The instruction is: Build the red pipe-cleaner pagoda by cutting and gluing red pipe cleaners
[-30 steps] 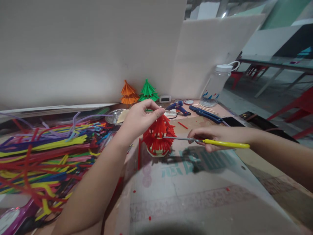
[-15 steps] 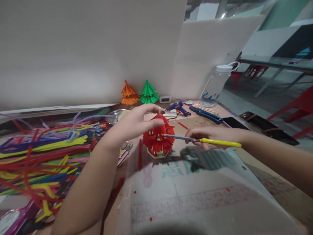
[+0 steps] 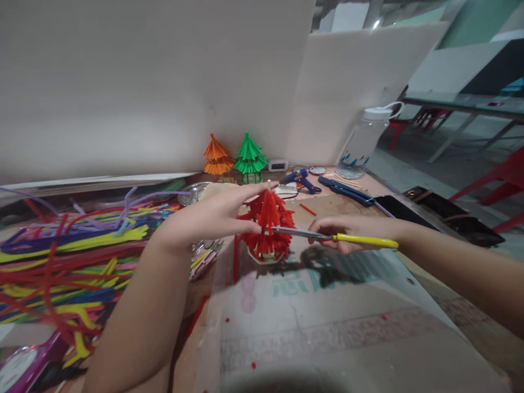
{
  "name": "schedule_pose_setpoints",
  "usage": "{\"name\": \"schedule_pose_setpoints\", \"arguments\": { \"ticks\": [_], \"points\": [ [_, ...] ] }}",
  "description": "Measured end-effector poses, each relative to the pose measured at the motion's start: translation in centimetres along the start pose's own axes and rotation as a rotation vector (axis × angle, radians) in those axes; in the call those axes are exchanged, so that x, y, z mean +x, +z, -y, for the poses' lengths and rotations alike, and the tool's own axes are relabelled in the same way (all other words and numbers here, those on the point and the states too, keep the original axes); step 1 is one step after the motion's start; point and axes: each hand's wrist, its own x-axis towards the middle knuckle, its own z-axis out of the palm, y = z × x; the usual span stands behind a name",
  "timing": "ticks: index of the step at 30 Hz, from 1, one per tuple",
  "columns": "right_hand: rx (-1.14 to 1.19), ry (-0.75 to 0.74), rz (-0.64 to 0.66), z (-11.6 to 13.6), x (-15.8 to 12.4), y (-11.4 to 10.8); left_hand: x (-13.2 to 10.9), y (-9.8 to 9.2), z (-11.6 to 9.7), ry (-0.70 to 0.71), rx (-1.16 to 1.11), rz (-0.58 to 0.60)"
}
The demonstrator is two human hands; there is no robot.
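Observation:
A small red two-tiered pagoda-like model [image 3: 268, 210], apparently of pipe cleaners with a pale stick at its tip, stands upright on a pale base. My left hand [image 3: 223, 210] reaches around its left side, fingers stretched out behind the tip and thumb by the upper tier. Fingers and thumb are apart; whether the hidden fingertips touch the model I cannot tell. In my right hand [image 3: 338, 232] are yellow-handled scissors [image 3: 364, 240], fingers wrapped round them. Their metal blades point left, with the tips at the red model just below its upper tier.
Orange [image 3: 216, 155] and green [image 3: 249, 155] pagoda-like models stand by the wall. Behind the hands lie a blue glue gun [image 3: 301, 179] and a blue cutter [image 3: 346, 191], near a water bottle [image 3: 362, 142]. Many coloured pipe cleaners [image 3: 73, 251] cover the left. A translucent sheet [image 3: 327, 333] lies in front.
My left hand has let go of the model's tip; its fingers have straightened and its thumb has moved down and left. The scissors stay at the red model.

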Motion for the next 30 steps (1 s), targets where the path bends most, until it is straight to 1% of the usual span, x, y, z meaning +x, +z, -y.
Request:
{"name": "schedule_pose_setpoints", "arguments": {
  "ticks": [4,10,15,20,23,30],
  "points": [
    [0.046,-0.005,0.001,-0.1,0.3,0.2,0.0,0.2,0.1,0.006,0.002,-0.006],
    [0.024,0.009,-0.029,0.0,0.6,0.3,-0.1,0.2,0.1,-0.012,-0.013,0.000],
    [-0.055,-0.003,-0.026,0.4,0.4,0.0,-0.1,0.2,0.1,0.002,-0.021,-0.001],
    [-0.147,0.044,-0.021,1.0,0.2,-0.2,-0.1,0.2,0.0,0.006,-0.028,-0.002],
    [-0.195,0.046,-0.028,1.2,0.2,-0.3,-0.1,0.2,-0.1,-0.003,-0.046,0.005],
    [-0.227,0.036,-0.064,1.6,0.2,0.0,-0.1,0.2,0.1,0.006,-0.042,0.004]
  ]
}}
